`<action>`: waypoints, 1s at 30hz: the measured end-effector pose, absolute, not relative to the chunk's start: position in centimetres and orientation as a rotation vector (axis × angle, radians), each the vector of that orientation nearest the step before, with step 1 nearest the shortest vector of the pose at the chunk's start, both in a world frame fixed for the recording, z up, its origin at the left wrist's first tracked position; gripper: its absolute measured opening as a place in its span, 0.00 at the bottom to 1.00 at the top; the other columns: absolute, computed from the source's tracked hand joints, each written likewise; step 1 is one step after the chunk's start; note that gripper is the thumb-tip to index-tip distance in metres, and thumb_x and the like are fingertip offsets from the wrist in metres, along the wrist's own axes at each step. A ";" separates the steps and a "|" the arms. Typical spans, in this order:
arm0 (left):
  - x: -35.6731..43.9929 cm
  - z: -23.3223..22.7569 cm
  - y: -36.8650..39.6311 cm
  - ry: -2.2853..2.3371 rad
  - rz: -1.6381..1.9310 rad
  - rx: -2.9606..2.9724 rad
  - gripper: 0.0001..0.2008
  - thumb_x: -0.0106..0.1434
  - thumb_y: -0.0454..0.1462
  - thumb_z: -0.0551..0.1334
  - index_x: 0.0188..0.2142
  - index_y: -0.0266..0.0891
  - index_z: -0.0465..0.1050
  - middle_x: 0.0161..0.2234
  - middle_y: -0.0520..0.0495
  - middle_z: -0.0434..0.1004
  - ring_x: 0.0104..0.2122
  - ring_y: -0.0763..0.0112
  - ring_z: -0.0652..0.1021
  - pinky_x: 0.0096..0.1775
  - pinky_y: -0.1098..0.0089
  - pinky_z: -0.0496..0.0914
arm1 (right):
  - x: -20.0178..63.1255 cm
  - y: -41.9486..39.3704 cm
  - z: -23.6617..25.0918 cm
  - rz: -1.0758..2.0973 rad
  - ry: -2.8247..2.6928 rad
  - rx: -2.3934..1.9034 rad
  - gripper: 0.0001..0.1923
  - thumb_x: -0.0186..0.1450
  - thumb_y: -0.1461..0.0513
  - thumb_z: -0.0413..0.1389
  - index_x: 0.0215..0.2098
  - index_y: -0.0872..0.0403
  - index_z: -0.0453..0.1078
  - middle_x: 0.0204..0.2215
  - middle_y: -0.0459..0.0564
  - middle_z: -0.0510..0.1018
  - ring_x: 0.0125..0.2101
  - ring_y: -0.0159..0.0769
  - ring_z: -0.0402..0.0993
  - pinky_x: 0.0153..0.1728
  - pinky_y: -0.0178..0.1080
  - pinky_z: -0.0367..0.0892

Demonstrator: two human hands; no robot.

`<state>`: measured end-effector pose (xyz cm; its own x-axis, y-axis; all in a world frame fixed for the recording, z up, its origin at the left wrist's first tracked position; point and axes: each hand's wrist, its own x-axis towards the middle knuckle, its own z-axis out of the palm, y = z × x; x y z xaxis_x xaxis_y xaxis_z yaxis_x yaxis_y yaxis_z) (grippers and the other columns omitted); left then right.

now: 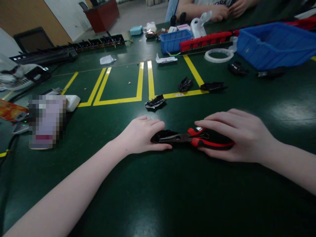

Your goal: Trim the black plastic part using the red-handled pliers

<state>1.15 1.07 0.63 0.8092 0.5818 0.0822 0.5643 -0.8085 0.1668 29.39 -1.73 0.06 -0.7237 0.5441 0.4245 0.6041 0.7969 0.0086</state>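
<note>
My left hand rests on the dark green table, its fingers closed around a small black plastic part. My right hand grips red-and-black-handled pliers. The pliers' metal jaws point left and reach onto the black part between my hands. Three similar black plastic parts lie farther back: one just beyond my left hand, another and a third near the yellow floor-tape lines.
A large blue bin stands at the back right, a smaller blue bin and a red strip behind centre. A tape roll lies nearby. Another person's hands work at the far edge. Devices crowd the left side.
</note>
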 end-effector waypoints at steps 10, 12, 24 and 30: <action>1.2 0.6 1.0 0.947 0.211 2.828 0.20 0.62 0.54 0.57 0.34 0.38 0.65 0.27 0.52 0.70 0.25 0.72 0.70 0.30 0.71 0.59 | 29.4 -1.2 -0.1 -0.045 -2.496 -0.896 0.25 0.57 0.54 0.61 0.51 0.52 0.67 0.42 0.54 0.77 0.37 0.46 0.75 0.34 0.47 0.69; 1.2 0.6 1.0 0.947 0.218 2.827 0.20 0.62 0.54 0.57 0.34 0.38 0.65 0.28 0.52 0.70 0.26 0.72 0.70 0.30 0.72 0.59 | 29.4 -1.2 -0.1 -0.035 -2.493 -0.884 0.25 0.57 0.54 0.61 0.51 0.53 0.68 0.42 0.55 0.77 0.36 0.45 0.75 0.33 0.46 0.69; 1.2 0.5 1.1 0.923 0.207 2.851 0.20 0.62 0.54 0.57 0.32 0.38 0.65 0.27 0.52 0.69 0.25 0.71 0.70 0.31 0.71 0.59 | 29.5 -1.4 -0.5 0.051 -2.518 -0.909 0.25 0.58 0.55 0.60 0.53 0.51 0.65 0.43 0.54 0.76 0.38 0.44 0.75 0.34 0.46 0.72; 1.2 0.5 1.1 0.902 0.217 2.858 0.21 0.62 0.55 0.56 0.33 0.38 0.65 0.27 0.52 0.70 0.26 0.71 0.70 0.31 0.70 0.59 | 29.4 -1.8 -0.2 -0.063 -2.545 -0.914 0.23 0.59 0.54 0.58 0.52 0.48 0.65 0.41 0.54 0.76 0.34 0.43 0.74 0.31 0.45 0.70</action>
<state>1.19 1.10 0.51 0.8101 0.5785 0.0957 0.5588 -0.8111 0.1729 29.37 -1.82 -0.24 -0.6882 0.5965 0.4130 0.6161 0.7811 -0.1014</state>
